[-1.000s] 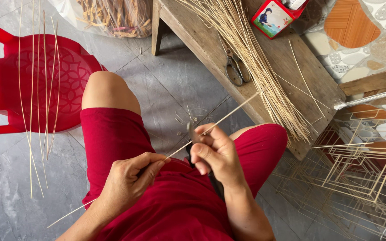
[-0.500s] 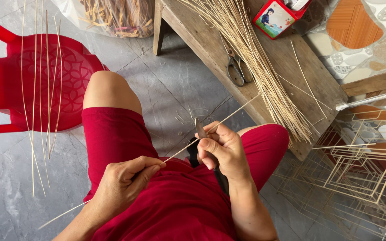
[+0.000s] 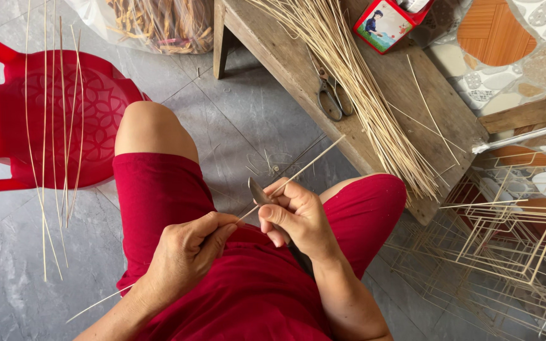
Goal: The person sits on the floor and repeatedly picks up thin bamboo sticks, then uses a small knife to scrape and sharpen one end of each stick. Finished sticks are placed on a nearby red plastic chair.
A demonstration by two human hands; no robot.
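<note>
I sit in red shorts, looking down at my lap. My left hand (image 3: 188, 252) pinches a long thin pale bamboo stick (image 3: 314, 161) that runs from lower left, through both hands, up to the right. My right hand (image 3: 298, 218) grips a small knife (image 3: 258, 189), whose grey blade lies against the stick just above the thumb. The two hands are close together over my thighs.
A wooden bench (image 3: 412, 95) at the upper right carries a thick bundle of bamboo sticks (image 3: 355, 82), scissors (image 3: 331, 98) and a red box (image 3: 390, 22). A red plastic chair (image 3: 90, 107) at left holds several loose sticks. Stick-built frames (image 3: 513, 240) lie at right. A plastic bag (image 3: 153, 25) is behind.
The left hand has drawn the stick slightly down and left. The right hand has kept the blade on the stick, shifting a little.
</note>
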